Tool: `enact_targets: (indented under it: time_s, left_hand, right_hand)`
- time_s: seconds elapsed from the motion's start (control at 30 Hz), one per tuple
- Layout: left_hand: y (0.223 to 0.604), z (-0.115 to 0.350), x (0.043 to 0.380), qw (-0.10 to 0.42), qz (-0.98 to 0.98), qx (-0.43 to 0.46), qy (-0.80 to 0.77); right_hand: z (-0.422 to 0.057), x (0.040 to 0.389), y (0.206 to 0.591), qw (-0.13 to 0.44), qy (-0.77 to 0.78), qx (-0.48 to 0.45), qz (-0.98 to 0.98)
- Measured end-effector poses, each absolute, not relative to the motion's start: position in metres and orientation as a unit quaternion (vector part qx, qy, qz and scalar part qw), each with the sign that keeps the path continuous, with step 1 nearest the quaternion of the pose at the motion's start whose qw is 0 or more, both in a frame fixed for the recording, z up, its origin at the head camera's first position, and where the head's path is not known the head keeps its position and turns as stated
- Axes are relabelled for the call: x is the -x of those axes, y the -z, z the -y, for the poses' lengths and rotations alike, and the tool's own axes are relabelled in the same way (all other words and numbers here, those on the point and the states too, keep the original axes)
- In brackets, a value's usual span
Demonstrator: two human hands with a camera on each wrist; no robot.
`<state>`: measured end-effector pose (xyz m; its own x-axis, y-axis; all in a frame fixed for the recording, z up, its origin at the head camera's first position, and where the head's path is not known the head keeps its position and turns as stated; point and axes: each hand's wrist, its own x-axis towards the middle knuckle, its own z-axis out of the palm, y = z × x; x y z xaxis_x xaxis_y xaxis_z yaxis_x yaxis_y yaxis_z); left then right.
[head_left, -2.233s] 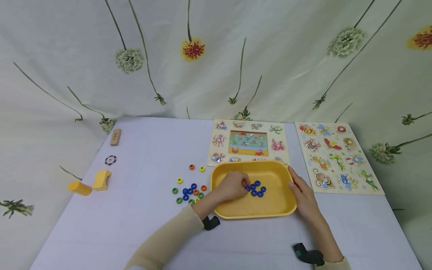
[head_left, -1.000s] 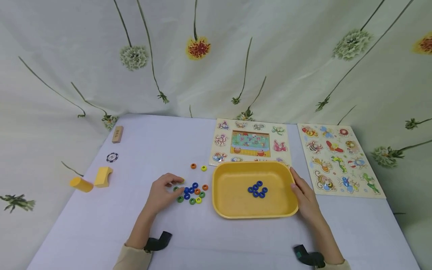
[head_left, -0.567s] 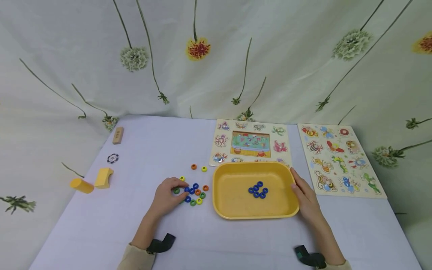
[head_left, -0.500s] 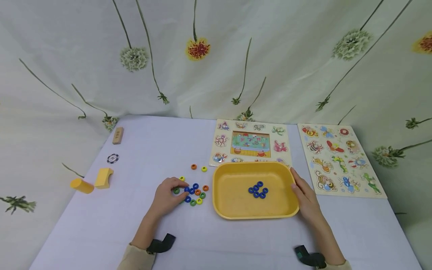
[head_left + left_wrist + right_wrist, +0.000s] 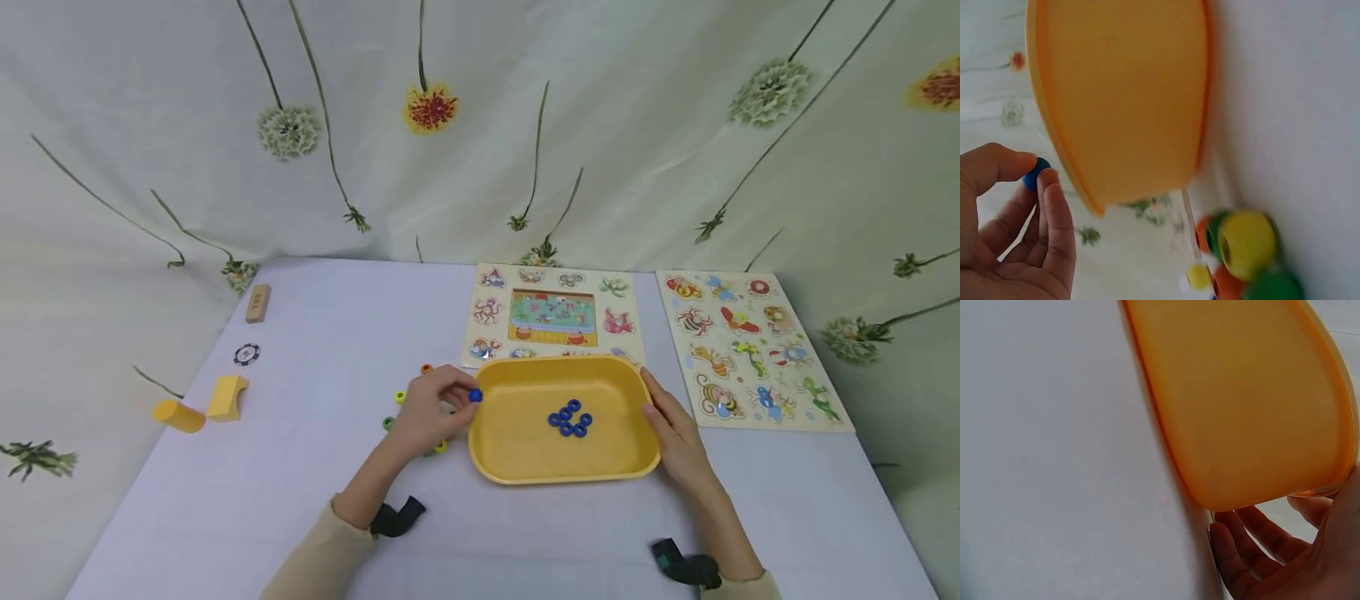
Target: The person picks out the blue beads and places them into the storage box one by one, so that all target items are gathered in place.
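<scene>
Between thumb and fingertips, my left hand [image 5: 429, 414] pinches a blue bead [image 5: 476, 395] at the left rim of the yellow tray [image 5: 491, 467]. The left wrist view shows this bead [image 5: 1035, 174] close beside the tray's wall [image 5: 1129, 106]. Several blue beads [image 5: 566, 428] lie grouped in the tray. My right hand [image 5: 677, 433] holds the tray's right end, its thumb at the rim; in the right wrist view its fingers [image 5: 1266, 534] lie against the outer end. Loose beads, among them a green one [image 5: 388, 423] and a yellow one [image 5: 401, 397], lie partly hidden under my left hand.
Behind the tray lies a picture puzzle board [image 5: 487, 312], partly covered by it. A second picture board [image 5: 750, 354] is at the right. Along the left stand a yellow cylinder [image 5: 180, 417], a yellow arch block [image 5: 225, 398], a poker chip [image 5: 246, 354] and a small wooden block [image 5: 257, 303].
My left hand has gone from the tray to the loose beads, taken a blue one and carried it right to the tray's left rim. The right hand stays on the tray.
</scene>
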<state>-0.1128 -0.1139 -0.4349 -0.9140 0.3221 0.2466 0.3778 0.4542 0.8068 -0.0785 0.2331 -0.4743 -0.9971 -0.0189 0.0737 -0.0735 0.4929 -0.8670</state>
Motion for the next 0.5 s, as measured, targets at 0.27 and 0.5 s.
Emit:
enact_targets:
  time_s: [0.27,0.5]
  left_hand:
    - [0.434,0.051,0.133,-0.121,0.884,0.259,0.368]
    - [0.449,0.027,0.149,-0.150,0.896,0.246,0.338]
  right_hand:
    - [-0.232,0.080,0.476,0.023,-0.490,-0.025,0.871]
    - [-0.234,0.079,0.475,0.025,-0.491,-0.021,0.871]
